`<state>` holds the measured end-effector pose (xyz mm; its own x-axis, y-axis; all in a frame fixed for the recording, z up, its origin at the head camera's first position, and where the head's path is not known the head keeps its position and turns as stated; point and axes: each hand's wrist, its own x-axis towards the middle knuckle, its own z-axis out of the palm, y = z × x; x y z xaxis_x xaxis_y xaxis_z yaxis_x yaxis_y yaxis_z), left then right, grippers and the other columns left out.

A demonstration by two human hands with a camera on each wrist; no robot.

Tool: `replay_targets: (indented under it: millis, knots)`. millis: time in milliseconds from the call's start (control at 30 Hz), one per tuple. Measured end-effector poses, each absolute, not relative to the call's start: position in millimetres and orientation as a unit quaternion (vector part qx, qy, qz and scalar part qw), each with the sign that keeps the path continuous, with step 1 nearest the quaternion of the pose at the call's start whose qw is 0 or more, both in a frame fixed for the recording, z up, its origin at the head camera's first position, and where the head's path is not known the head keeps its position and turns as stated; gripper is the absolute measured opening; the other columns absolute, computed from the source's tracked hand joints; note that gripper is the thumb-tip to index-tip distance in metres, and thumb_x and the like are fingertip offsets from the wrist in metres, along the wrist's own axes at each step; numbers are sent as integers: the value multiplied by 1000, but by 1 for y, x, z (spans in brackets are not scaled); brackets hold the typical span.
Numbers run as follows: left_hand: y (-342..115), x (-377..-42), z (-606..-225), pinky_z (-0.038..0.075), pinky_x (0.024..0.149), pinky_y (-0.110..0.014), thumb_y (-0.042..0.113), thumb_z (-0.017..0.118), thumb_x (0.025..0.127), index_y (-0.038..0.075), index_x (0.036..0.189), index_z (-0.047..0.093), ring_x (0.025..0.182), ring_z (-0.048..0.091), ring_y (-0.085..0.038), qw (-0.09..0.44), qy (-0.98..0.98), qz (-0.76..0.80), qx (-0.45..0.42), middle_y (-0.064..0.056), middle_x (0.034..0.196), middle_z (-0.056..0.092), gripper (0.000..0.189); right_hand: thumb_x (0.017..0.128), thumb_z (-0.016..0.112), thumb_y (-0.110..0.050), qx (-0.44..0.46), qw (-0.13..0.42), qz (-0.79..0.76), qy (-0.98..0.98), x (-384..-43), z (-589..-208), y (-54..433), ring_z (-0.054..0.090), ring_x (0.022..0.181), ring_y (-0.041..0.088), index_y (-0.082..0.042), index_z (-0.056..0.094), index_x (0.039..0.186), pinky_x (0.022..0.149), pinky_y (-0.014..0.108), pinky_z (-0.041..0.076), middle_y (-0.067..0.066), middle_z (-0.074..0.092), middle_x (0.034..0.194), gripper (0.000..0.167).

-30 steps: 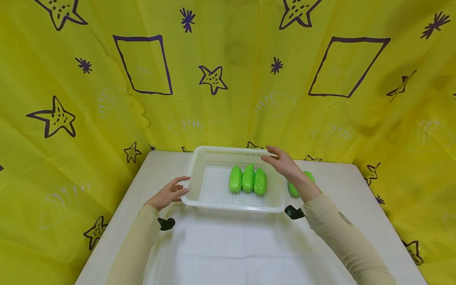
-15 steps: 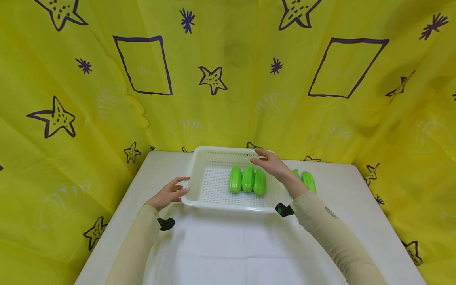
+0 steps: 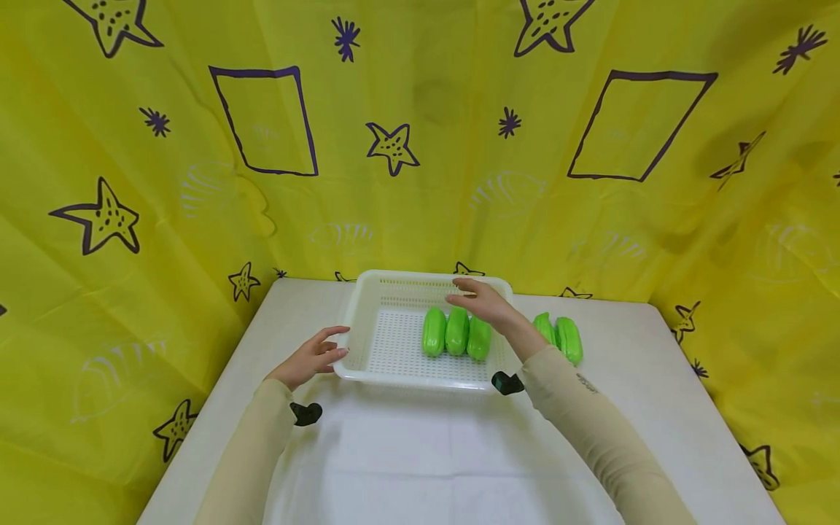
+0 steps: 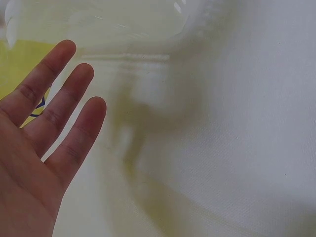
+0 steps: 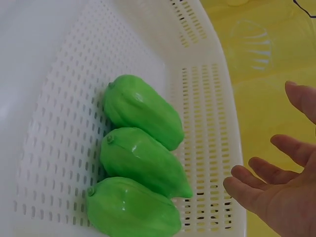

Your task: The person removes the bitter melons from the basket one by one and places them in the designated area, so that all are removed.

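Note:
A white perforated plastic basket (image 3: 420,380) stands at the back of the table. Three glossy green ridged fruits, resembling green papayas, lie side by side in it; the right wrist view shows a far fruit (image 5: 143,111), a middle fruit (image 5: 143,160) and a near fruit (image 5: 133,210). My left hand (image 3: 307,359) is at the basket's left rim, fingers spread and fairly straight; whether they touch it is unclear. Above the basket's back right part hovers my right hand (image 3: 487,302), fingers loosely extended and holding nothing. It partly covers the fruits in the head view.
Two more green fruits, a left one (image 3: 543,326) and a right one (image 3: 569,340), lie on the white tabletop (image 3: 453,452) right of the basket. A yellow patterned curtain (image 3: 420,211) encloses the back and sides. Black mounts sit at the left wrist (image 3: 306,413) and right wrist (image 3: 507,383).
My right hand has moved left over the basket, uncovering more of the two fruits on the table. The left hand, basket and the fruits inside have stayed in place.

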<state>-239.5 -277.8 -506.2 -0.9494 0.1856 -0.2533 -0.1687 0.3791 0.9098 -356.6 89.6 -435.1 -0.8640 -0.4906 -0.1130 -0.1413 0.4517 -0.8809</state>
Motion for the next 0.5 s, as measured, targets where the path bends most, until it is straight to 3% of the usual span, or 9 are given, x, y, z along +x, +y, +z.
replay_targets:
  millis: [233,500]
  knots:
    - [-278,-240,-507,48,98,-49,38,63,96,24,149,36,117,55,-30,159,816,556,6,-20,140,47,61,97,62,-32,-190,194,-483,832,-362,-442,84,34,139,40,1,34,149,112,51,30,22,31,154,67]
    - [-279,-241,-509,48,98,-49,39,63,95,24,149,35,117,55,-29,159,815,557,10,-20,140,47,62,95,64,-19,-193,208,-485,827,-366,-449,79,31,139,43,3,35,148,114,52,27,26,31,153,64]
